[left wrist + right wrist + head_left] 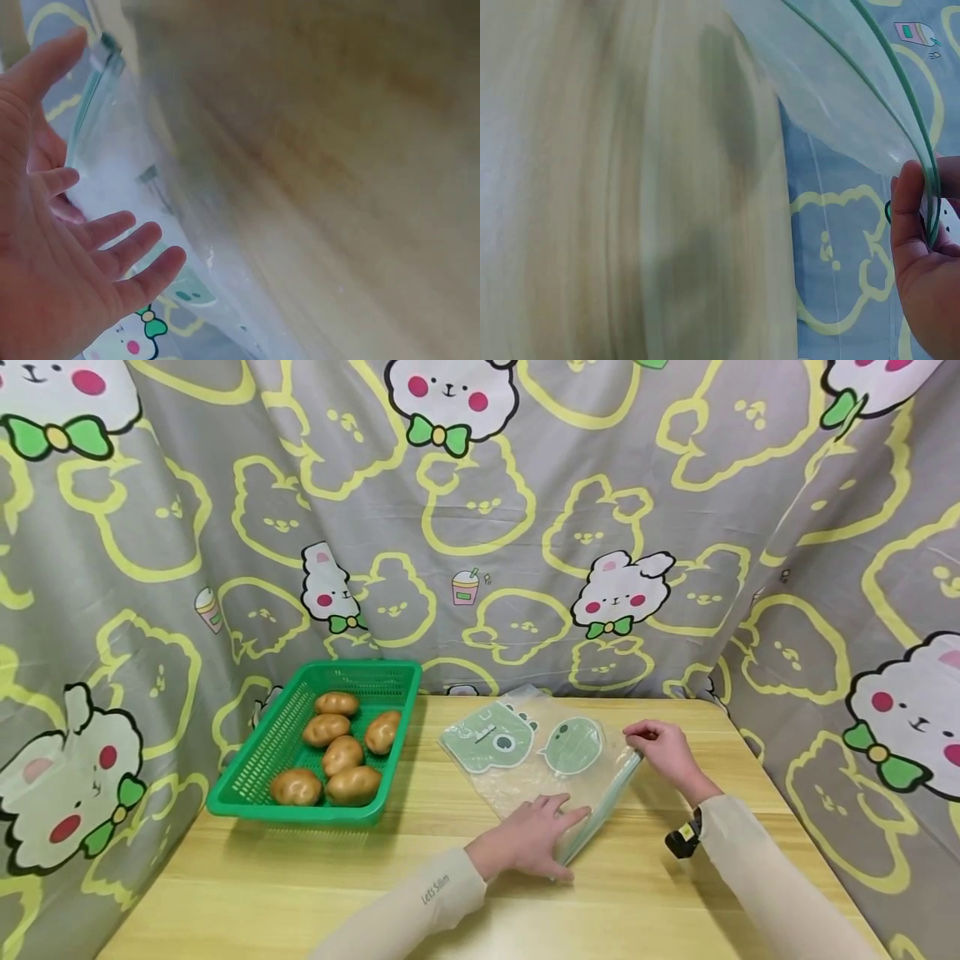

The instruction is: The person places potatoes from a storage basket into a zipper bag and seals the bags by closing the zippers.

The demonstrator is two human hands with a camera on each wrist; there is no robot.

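Note:
A clear zip-top bag (536,781) with green animal prints lies on the table, its green zip edge facing right and toward me. At the far end of that edge my right hand (667,756) pinches a corner. The right wrist view shows finger and thumb on the green zip strips (907,97), which stand apart along part of the mouth. My left hand (528,839) is over the near part of the bag with its fingers spread. In the left wrist view the zip slider (105,49) is close to the left thumb; whether they touch I cannot tell.
A green plastic basket (225,810) with several potatoes (342,756) stands at the left of the wooden table (300,885). Behind and on both sides hangs a grey patterned curtain (420,643). A small black device (682,839) is strapped at my right wrist.

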